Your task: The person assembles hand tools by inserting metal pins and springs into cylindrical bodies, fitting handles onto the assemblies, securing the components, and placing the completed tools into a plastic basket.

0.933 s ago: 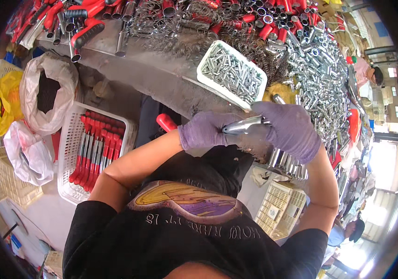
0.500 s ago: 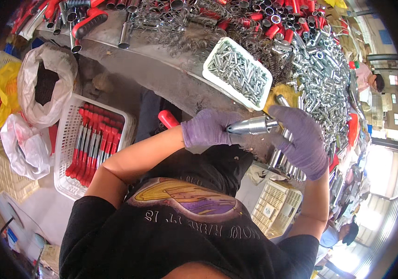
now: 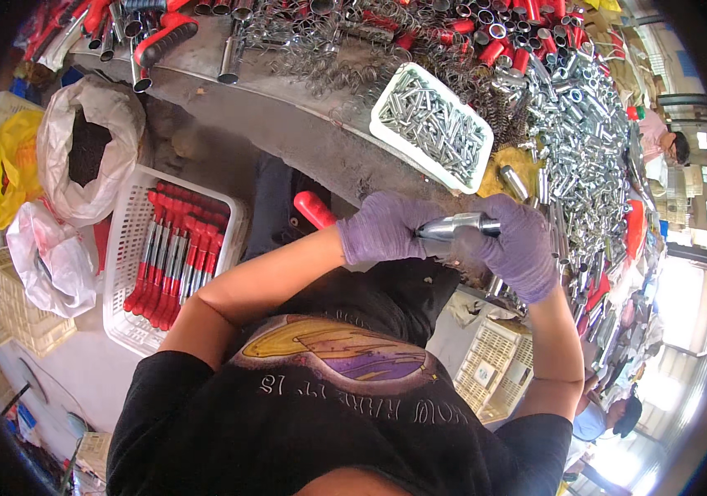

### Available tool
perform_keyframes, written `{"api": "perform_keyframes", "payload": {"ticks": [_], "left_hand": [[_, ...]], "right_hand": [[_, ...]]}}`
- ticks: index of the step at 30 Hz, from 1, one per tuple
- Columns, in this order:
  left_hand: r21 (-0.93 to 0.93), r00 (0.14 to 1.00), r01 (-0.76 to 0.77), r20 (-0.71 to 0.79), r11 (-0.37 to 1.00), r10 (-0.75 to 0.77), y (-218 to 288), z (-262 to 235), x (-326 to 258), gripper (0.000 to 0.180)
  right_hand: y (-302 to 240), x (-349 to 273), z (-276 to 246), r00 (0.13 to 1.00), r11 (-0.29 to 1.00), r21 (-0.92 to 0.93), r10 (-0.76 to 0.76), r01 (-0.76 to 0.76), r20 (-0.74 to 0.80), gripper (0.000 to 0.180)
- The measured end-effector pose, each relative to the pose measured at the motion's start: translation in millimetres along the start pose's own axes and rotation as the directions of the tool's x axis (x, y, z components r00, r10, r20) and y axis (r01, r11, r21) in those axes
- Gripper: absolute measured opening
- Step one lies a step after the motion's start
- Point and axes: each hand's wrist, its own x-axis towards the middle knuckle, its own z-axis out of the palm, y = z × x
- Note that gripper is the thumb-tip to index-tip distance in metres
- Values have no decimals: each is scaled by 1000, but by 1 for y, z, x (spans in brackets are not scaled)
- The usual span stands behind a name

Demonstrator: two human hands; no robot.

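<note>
Both of my hands wear purple knit gloves. My left hand is wrapped round a red-handled metal tool, whose red grip sticks out behind the wrist. Its shiny tubular end points right, out of that fist. Around the far tip of the tube, the fingers of my right hand are closed; they partly cover a short metal piece there. Just beyond my hands, on the bench, sits a white tray full of small metal pins.
Wire springs, red-ended tubes and a heap of small metal parts cover the bench. Finished-looking red-handled tools fill a white basket at left, beside an open white sack. Other people work at far right.
My right hand has moved in to the left and closed over the tip of the tube, which stood exposed before. The whole view has shifted slightly.
</note>
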Motion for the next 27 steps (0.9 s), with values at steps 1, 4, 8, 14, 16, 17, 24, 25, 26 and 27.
{"api": "perform_keyframes", "payload": {"ticks": [1, 4, 8, 14, 16, 17, 24, 25, 26, 27], "left_hand": [[2, 1000, 2, -1, 1000, -2, -1, 3, -1, 35], [-29, 987, -74, -148, 997, 69, -3, 8, -6, 40], [-342, 989, 41, -118, 939, -86, 10, -1, -23, 26], [-817, 893, -239, 28, -524, -450, -2, 6, -83, 17], [-825, 755, -201, 213, -528, -620, -37, 27, -96, 16], [-803, 599, -224, 334, -552, -728, -40, 32, -87, 23], [-745, 180, 175, 667, -643, -723, -117, 151, -128, 17], [-724, 156, 315, 677, -614, -719, -117, 156, -130, 18], [-727, 163, 312, 675, -612, -719, -119, 158, -131, 18], [-733, 177, 388, 654, -559, -735, -123, 160, -131, 15]], "right_hand": [[-3, 0, 4, 994, 994, -9, 113, -113, -17, 42], [-14, 1, 12, 965, 966, 50, 255, -253, -54, 44], [-13, -14, 22, 968, 889, 394, 250, -233, 8, 51], [12, -113, 114, 886, 582, 668, 292, -464, 360, 74], [13, -128, 148, 897, 214, 886, 268, -411, 352, 77], [12, -134, 158, 884, -85, 923, 266, -375, 384, 76], [-8, -127, 231, 760, 601, 524, 632, -604, 150, 51], [-11, -123, 239, 792, 707, 373, 590, -600, 156, 51], [-11, -118, 245, 820, 793, 212, 546, -571, 171, 51], [-9, -112, 248, 806, 789, 170, 567, -590, 170, 50]]}}
